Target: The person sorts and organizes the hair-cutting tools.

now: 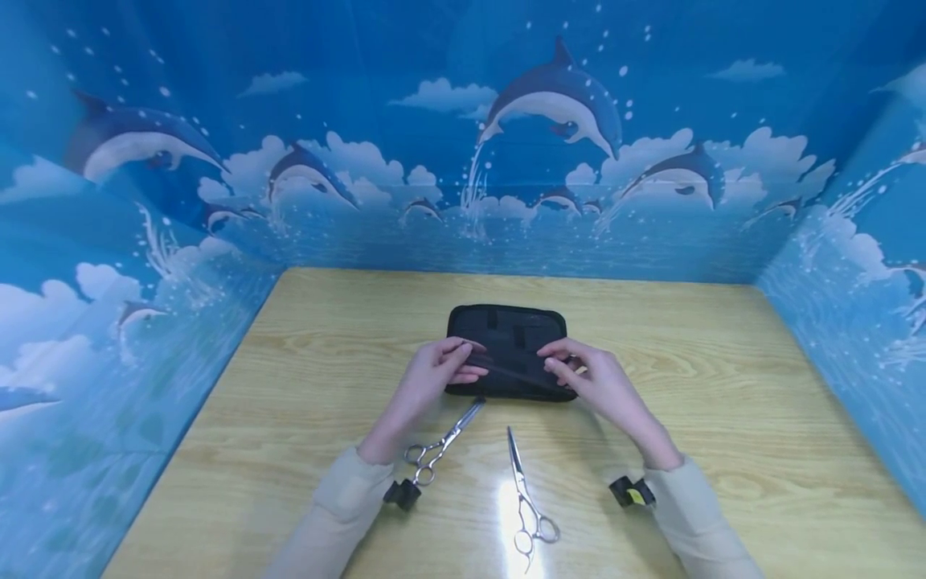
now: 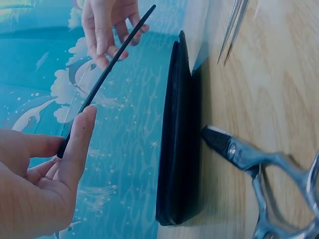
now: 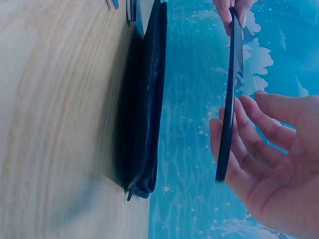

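Observation:
Between my hands is a thin, flat black strip seen edge-on, comb-like; its face blends into the dark case in the head view. My left hand pinches one end between thumb and fingers. My right hand holds the other end, the strip passing between thumb and fingers. Behind and below lies a black case with small strap loops, flat on the table. Thinning shears, toothed blade toward the case, lie beside my left wrist. Scissors lie between my forearms, tips toward the case.
The wooden table is enclosed by blue dolphin-print cloth at the back and both sides. Small black wrist devices stick out beneath both light sleeves, the left one close to the shears' handles.

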`<move>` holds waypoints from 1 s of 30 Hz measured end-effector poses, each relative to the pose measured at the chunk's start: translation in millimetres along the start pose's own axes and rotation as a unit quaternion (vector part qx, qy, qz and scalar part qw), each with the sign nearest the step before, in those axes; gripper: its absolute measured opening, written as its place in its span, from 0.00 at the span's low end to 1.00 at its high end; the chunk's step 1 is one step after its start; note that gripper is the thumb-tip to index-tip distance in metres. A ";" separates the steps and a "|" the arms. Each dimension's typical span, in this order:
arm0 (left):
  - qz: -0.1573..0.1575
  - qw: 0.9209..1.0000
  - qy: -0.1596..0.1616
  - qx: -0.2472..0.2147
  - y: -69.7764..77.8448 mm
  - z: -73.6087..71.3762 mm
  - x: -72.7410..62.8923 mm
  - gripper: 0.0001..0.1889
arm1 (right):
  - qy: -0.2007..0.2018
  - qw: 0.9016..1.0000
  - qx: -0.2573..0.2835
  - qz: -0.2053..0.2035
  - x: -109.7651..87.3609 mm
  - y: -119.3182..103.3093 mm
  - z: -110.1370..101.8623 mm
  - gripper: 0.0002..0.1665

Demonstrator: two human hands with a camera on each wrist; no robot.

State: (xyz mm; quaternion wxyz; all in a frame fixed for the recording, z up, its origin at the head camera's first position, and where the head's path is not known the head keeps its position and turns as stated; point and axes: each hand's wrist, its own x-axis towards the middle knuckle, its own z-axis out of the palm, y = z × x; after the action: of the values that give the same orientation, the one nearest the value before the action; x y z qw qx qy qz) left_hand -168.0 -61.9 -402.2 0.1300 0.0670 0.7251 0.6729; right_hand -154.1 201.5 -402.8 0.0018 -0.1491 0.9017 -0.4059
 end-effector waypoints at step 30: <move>-0.007 0.996 0.084 -0.036 6.5 -49.3 -9.2 0.19 | 0.041 0.999 -0.018 0.014 -0.8 27.4 -6.4 0.15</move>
State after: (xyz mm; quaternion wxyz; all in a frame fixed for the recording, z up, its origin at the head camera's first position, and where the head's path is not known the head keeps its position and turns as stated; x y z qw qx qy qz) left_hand -173.5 -111.1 -391.9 0.0753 0.0004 0.7094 0.7008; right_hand -161.5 223.5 -418.7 -0.0318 -0.1196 0.9103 -0.3951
